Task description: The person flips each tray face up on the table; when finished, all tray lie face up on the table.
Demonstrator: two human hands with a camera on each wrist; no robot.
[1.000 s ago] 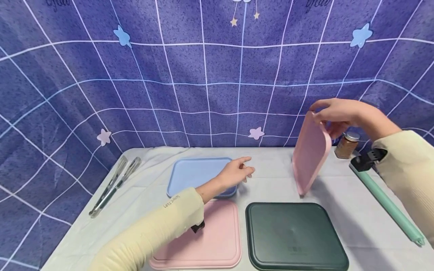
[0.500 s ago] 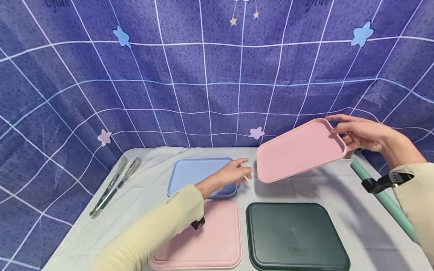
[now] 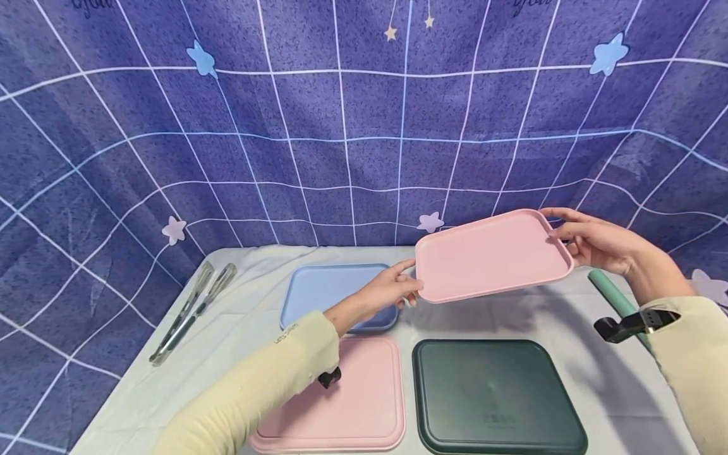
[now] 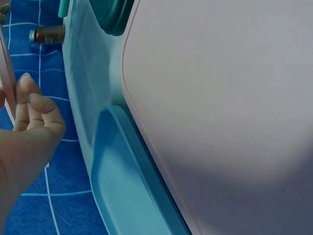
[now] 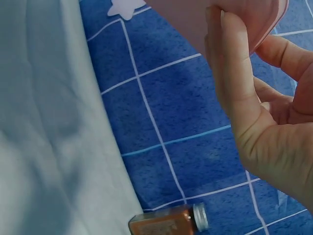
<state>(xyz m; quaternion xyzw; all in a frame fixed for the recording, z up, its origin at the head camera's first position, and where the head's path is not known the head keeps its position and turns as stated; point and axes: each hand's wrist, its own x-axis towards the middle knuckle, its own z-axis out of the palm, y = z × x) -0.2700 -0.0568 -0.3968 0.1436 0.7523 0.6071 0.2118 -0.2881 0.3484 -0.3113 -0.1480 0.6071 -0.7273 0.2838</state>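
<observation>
A pink tray [image 3: 491, 256] is held up off the table, tilted so that its shallow inside shows in the head view. My right hand [image 3: 603, 246] grips its right end, thumb on the inner side and fingers behind, as the right wrist view also shows. At the tray's left end my left hand [image 3: 387, 291] pinches the edge between thumb and fingers. Below the left forearm lies a second pink tray [image 3: 364, 404], flat on the cloth. A blue tray [image 3: 318, 291] sits behind it, partly covered by the left hand.
A dark green tray [image 3: 495, 392] lies at the front right. Metal tongs [image 3: 193, 313] rest at the left edge. A green roll [image 3: 611, 294] lies to the right, partly behind the right wrist. A small jar [image 5: 168, 220] with a metal lid stands by the curtain [image 3: 364, 126].
The pink tray has turned from nearly edge-on to facing the camera and moved left. My left hand, formerly apart from it, now grips its left end.
</observation>
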